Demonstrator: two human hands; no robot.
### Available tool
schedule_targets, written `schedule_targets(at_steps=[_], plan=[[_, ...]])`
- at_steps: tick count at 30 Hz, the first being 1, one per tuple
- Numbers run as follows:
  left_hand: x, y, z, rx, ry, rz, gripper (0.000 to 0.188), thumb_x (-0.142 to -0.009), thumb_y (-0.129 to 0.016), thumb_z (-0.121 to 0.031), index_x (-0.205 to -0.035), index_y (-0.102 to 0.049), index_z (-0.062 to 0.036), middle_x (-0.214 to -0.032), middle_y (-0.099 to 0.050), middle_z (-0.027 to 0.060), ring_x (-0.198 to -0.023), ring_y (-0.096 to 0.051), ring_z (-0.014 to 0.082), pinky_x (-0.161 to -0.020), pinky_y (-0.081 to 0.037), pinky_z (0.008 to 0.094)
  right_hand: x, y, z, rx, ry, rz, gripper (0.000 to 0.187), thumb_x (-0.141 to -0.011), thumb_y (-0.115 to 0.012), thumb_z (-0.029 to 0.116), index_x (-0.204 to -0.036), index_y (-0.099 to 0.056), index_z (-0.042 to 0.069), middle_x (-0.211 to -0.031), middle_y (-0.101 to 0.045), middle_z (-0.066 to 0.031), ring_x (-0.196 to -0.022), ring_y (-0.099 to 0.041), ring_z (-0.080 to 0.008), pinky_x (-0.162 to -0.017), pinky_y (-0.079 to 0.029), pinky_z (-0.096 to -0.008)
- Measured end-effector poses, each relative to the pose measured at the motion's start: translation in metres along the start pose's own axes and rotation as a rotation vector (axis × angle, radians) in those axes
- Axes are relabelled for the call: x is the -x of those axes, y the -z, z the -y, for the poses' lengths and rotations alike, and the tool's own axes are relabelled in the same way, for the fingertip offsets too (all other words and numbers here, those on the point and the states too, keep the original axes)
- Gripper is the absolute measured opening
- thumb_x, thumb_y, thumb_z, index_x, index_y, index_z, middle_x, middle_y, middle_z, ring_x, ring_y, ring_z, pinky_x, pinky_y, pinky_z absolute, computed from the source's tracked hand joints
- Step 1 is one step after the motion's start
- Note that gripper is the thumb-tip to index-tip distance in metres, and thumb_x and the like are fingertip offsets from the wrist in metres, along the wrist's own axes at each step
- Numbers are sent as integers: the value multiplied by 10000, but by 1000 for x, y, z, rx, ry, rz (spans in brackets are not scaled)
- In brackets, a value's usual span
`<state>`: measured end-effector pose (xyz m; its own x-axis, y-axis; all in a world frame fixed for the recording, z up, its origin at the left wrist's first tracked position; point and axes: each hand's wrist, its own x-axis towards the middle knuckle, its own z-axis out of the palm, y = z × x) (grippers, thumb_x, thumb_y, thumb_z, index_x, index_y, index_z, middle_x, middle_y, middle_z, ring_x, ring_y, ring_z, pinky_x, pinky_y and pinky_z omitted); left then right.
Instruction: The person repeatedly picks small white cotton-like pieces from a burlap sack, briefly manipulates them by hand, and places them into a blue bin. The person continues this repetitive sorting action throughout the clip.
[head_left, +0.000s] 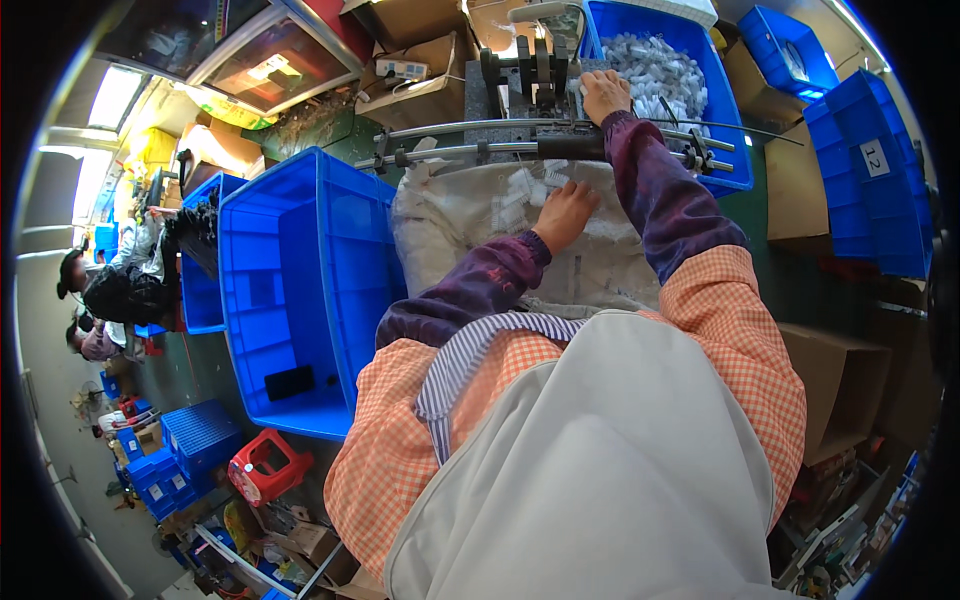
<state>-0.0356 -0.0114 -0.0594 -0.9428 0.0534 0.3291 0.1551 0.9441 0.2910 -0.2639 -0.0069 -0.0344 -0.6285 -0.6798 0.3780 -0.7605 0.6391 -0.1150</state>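
My left hand (566, 216) is low over a pale cloth (440, 215), its fingers bent and a little apart beside several small clear plastic pieces (518, 198). I see nothing held in it. Farther up and to the right, my right hand (605, 95) is closed at the side of a bench machine (540, 80) with dark upright parts. A small whitish bit shows at its fingertips, too small to name. Two metal rods (460, 150) cross between the machine and the cloth, and the right forearm passes over them.
A blue bin (665, 85) full of clear plastic pieces stands beyond my right hand. A large blue crate (270, 290) with a dark flat object in it is at my left. More blue crates (865, 175) and cardboard boxes are at right. A red stool (270, 465) and other people are at left.
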Motion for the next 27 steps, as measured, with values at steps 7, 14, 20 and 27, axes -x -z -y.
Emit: schedule_targets(at_steps=[7,14,20,27], plan=[[-17,28,-10,248,35,-95,210,-827,-538,-116,-1033,-533,-74,-1008,-513,106,-931,-522,295,-774,-454,373,-4,-1,-1,-15,-41,56,187,-822,-511,244,-963,-591,152,-998,-601,-25,-1036,-481,-234,-880,-326,-404],[-20,35,-12,502,61,-198,312,-834,-536,-81,-1137,-469,-50,-1050,-508,153,-879,-549,336,-737,-462,391,-6,0,-3,-98,-43,105,215,-835,-500,256,-1010,-584,164,-1037,-602,-19,-1043,-488,-238,-894,-314,-400],[-21,39,-13,622,123,-263,328,-830,-525,-21,-1146,-440,-44,-1075,-524,161,-849,-567,334,-731,-465,369,-7,9,4,-31,-195,186,240,-828,-515,291,-1024,-615,195,-1059,-606,12,-1066,-490,-213,-929,-278,-427],[-18,39,-6,675,135,-381,260,-817,-522,10,-1067,-461,-23,-1058,-518,170,-950,-533,341,-766,-457,354,15,30,8,91,-247,117,300,-783,-537,364,-985,-640,168,-1094,-555,-48,-1129,-386,-259,-952,-220,-451]])
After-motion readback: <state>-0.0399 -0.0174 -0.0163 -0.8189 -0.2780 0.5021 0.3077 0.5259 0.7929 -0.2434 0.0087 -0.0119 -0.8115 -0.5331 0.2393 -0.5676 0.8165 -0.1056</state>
